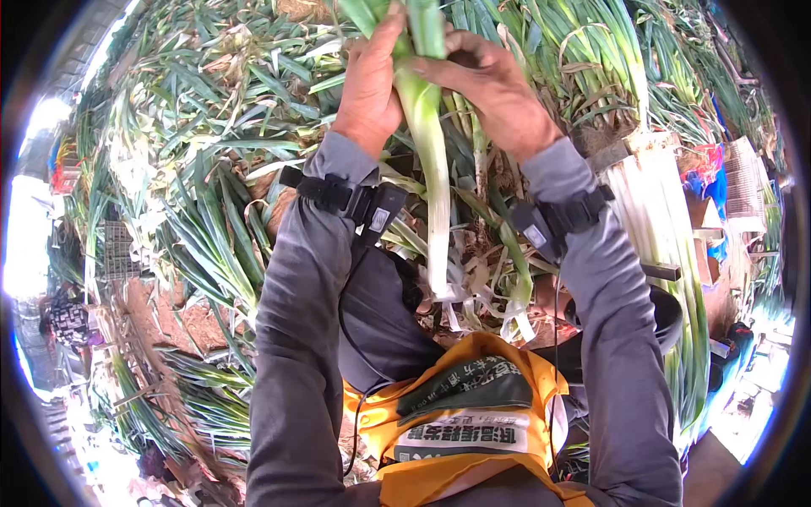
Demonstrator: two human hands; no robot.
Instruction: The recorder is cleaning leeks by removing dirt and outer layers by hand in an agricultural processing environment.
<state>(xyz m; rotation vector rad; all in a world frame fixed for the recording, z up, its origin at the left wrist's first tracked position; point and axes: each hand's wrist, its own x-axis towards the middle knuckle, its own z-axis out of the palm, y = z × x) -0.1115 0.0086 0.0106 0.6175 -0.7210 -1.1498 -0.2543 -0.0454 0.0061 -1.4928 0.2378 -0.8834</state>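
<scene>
A single leek [431, 146] hangs in front of me, its white end down and its green leaves running past the top edge of the view. My left hand [375, 79] is wrapped around it where the leaves begin, thumb pointing up. From the other side my right hand [491, 82] grips the same spot, one finger lying across the stalk. Its other fingers are curled and partly hidden behind the leaves. Below the leek's white tip, peeled pale skins [475, 291] and a bent green stalk [516, 260] lie in a loose heap.
Cut leaves [241, 95] cover the ground ahead and left. Trimmed leeks [659, 190] lie stacked at my right, by a wooden bar [660, 271]. Untrimmed leeks [589, 51] are piled behind them. More bunches [215, 234] lie left. A yellow apron [456, 418] covers my lap.
</scene>
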